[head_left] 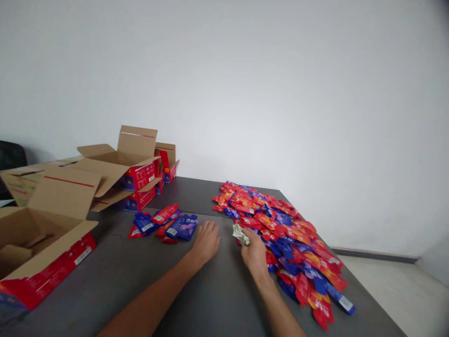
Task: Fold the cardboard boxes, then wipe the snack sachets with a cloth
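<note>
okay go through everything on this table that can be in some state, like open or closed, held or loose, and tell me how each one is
Nearest carton: open, flaps up.
Middle carton: open, flaps spread.
Far carton: open.
Big sachet pile: loose, spread on the table.
Small sachet group: loose, flat.
Pale crumpled item: gripped in right hand.
Left hand: flat on table, holding nothing.

Open cardboard boxes [115, 161] with red printed sides stand at the far left of the grey bench [196, 299]. Another open box [38, 248] sits nearer, at the left edge. A plain white wall [266, 84] stands behind.
</note>
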